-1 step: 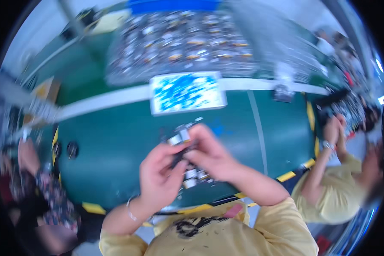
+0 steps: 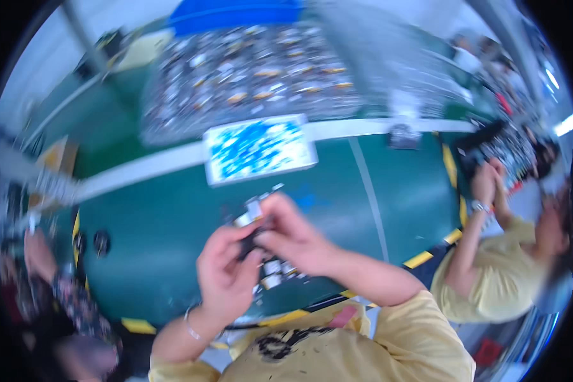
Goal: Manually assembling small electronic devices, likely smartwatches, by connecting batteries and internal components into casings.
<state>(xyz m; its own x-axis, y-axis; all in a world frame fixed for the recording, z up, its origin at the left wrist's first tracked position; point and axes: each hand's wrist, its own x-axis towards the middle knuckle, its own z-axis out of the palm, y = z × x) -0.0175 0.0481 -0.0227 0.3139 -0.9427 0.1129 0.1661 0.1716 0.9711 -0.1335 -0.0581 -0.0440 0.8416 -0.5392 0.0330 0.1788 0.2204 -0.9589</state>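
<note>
Both my hands are together over the green work table (image 2: pixel 153 223), pinching a small dark part (image 2: pixel 249 244) between them. My left hand (image 2: pixel 226 270) has its fingers curled round the part's lower side. From the right, my right hand (image 2: pixel 293 239) presses thumb and forefinger against it. Fingers cover much of the part, and blur hides its exact kind. Just beyond the fingertips are small white pieces (image 2: pixel 252 210). Several small white and dark components (image 2: pixel 275 275) lie on the table below my right hand.
A white tray (image 2: pixel 311 155) of blue-and-white pieces stands ahead. Behind it, clear plastic trays (image 2: pixel 254 76) hold many small components. Two black round items (image 2: pixel 102 242) lie at left. A co-worker's hands (image 2: pixel 488 181) are at right; another person's hand (image 2: pixel 39 254) is at left.
The whole view has shifted, so the tray and table appear further left. My hands keep their grip on the small dark part, with little change in finger position.
</note>
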